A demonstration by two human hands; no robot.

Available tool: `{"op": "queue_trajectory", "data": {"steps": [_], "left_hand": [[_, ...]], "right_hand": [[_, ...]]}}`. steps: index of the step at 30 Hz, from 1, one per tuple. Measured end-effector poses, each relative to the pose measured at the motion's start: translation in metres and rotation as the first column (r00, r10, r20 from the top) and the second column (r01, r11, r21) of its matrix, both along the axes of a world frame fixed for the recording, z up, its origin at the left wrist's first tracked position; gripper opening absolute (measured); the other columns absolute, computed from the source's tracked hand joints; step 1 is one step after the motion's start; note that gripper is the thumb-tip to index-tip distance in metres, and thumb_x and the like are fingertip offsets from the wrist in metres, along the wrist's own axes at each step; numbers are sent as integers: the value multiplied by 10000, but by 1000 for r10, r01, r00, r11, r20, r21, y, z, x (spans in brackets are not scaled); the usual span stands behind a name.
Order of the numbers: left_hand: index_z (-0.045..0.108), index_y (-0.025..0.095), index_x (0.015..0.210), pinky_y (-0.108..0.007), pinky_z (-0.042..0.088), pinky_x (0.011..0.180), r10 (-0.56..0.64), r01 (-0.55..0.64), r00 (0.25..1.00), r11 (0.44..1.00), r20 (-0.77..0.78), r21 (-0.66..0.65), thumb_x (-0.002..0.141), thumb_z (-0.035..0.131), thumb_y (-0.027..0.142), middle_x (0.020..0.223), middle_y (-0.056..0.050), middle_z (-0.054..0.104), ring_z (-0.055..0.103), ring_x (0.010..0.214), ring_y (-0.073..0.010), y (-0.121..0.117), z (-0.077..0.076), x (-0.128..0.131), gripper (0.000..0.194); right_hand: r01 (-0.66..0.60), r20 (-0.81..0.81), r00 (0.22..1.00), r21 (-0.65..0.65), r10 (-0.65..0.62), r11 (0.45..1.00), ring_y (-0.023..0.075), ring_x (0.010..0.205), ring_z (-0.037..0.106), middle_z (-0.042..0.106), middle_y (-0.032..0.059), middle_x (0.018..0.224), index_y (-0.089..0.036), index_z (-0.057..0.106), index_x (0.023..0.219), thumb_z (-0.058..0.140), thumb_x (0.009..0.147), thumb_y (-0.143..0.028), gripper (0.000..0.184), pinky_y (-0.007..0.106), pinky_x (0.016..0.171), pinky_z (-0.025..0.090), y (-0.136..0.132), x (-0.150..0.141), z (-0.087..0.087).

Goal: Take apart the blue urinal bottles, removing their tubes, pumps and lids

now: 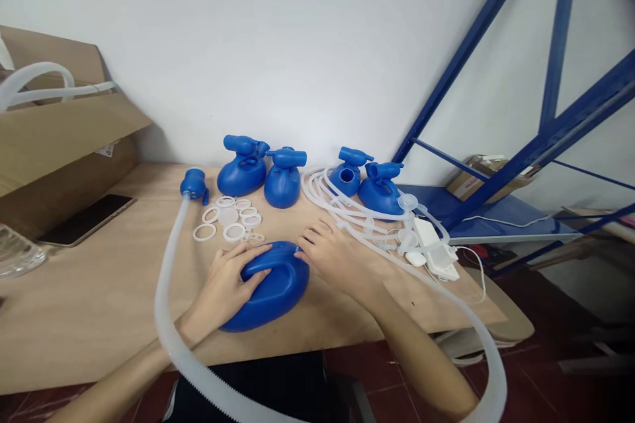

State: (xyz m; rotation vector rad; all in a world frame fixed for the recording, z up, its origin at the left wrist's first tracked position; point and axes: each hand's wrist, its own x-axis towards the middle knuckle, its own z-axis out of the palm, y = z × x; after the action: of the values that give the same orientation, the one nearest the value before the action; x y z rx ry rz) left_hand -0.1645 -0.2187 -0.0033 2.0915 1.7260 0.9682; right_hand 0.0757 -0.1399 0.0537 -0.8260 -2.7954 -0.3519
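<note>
A blue plastic bottle (pixel 278 291) with a moulded handle lies on the wooden table in front of me. My left hand (pixel 231 281) is closed around its handle, fingers on top and thumb through the opening. At the bottle's far right end, my right hand (pixel 330 254) has its fingers curled, the fingertips pressed on a small blue part there. Most of that part is hidden by the fingers. A translucent ribbed hose (pixel 166 304) runs from a blue connector (pixel 193 183) across my left forearm, out of view at the bottom, and back up on the right.
Behind lie white rings (pixel 205 232) and several blue bottles (pixel 282 182) by the wall. Coiled clear tubing (pixel 317 192) and a white power strip (pixel 436 251) sit at right. Leftward are a phone (pixel 86 219), a glass (pixel 20 254) and a cardboard box (pixel 64 145). A blue metal rack (pixel 476 33) stands right.
</note>
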Motion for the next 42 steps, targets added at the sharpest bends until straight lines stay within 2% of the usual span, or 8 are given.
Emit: {"op": "queue_trajectory", "data": {"steps": [10,15,19,21,26,29,36,42], "left_hand": [[666,329,1456,-437,507,944,-12,16,994,999,-112,36,1055,543,369,1424,-56,737,711,1252,-312,2,-10,-9,421],[695,333,1430,-413,520,872,6,-1,991,999,-136,37,1033,537,335,1382,-55,761,745,1194,-316,-1,-11,-15,427],[717,313,1410,-418,544,864,35,-29,988,999,-150,45,1012,530,325,1378,-72,761,751,1183,-327,-1,-10,-15,440],[716,311,1414,-428,553,881,40,-35,988,999,-151,38,1013,523,344,1382,-73,759,751,1185,-329,0,-11,-17,446],[717,330,1418,-464,570,949,40,-34,992,998,-124,44,1032,512,446,1390,-64,754,745,1206,-346,3,-15,-41,452],[737,338,1388,-474,580,993,0,4,994,999,-107,40,1010,545,516,1401,-50,746,727,1252,-363,4,-16,-60,460],[743,358,1377,-521,582,1057,-49,51,992,999,-117,17,978,574,498,1389,-27,754,745,1211,-371,6,-13,-72,455],[756,339,1366,-516,579,1099,-19,23,993,999,-116,36,948,585,443,1359,-37,771,744,1215,-363,6,-12,-71,463]], "right_hand": [[-80,-338,940,-327,-38,941,202,942,684,763,31,958,-179,693,949,590,1028,-41,190,407,1058,498,9,-11,-17],[-271,-352,926,-372,135,888,228,1086,688,803,30,1095,-240,680,1357,690,1042,-214,316,410,1034,517,17,-6,-10],[-381,-537,836,-418,115,825,192,962,716,799,-2,970,-257,712,1322,704,1043,-320,286,396,1029,532,14,-12,-10],[-403,-583,802,-368,130,838,207,1032,717,797,17,1020,-251,704,1332,699,1037,-414,337,412,1054,540,13,-8,-9],[-174,-341,931,-105,129,979,375,1460,520,653,149,1479,-225,549,1547,770,951,-556,717,649,1256,366,17,30,-8],[-103,-176,979,-10,99,995,397,1533,448,596,144,1560,-238,467,1611,723,1011,-439,683,668,1283,322,20,47,-16],[-184,-2,983,108,185,977,320,1169,685,723,174,1303,-174,518,1550,532,1101,-276,461,499,1002,544,29,15,-22],[-183,118,978,68,174,981,276,960,708,742,134,1127,-160,613,1335,502,996,-39,377,402,786,495,41,-3,-15]]}}
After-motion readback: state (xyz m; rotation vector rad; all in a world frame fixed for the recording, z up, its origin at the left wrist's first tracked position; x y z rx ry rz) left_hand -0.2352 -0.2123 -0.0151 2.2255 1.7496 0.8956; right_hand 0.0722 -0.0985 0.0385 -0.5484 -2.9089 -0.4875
